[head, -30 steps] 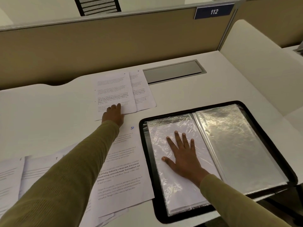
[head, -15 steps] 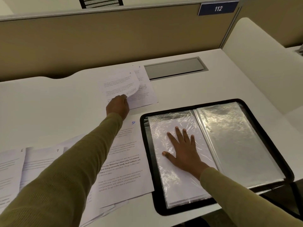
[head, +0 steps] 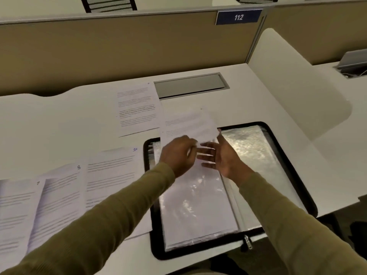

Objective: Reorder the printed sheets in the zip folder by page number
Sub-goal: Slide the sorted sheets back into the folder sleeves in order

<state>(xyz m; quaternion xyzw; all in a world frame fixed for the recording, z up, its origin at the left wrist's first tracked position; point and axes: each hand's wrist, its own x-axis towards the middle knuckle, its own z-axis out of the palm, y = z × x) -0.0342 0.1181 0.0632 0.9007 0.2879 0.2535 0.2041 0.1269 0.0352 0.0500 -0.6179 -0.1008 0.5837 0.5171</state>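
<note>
A black zip folder [head: 290, 155] lies open on the white desk, its clear plastic sleeves [head: 198, 205] showing. My left hand [head: 176, 153] holds a printed sheet [head: 186, 124] by its lower edge, raised over the folder's top left corner. My right hand [head: 220, 157] hovers just right of it above the sleeves, fingers spread, palm turned toward the sheet. One printed sheet [head: 137, 108] lies flat on the desk behind the folder. Sheets numbered 10 [head: 113, 175], 8 [head: 61, 191] and 7 [head: 17, 211] overlap to the folder's left.
A grey cable hatch [head: 190, 85] is set into the desk behind the papers. A tan partition with a blue sign "112" [head: 238, 16] closes the back. A white divider panel [head: 294, 76] stands at the right. The desk's front edge runs just below the folder.
My left hand has picked a sheet off the far pile and carried it right, over the folder. My right hand has lifted off the plastic sleeve and turned toward the sheet.
</note>
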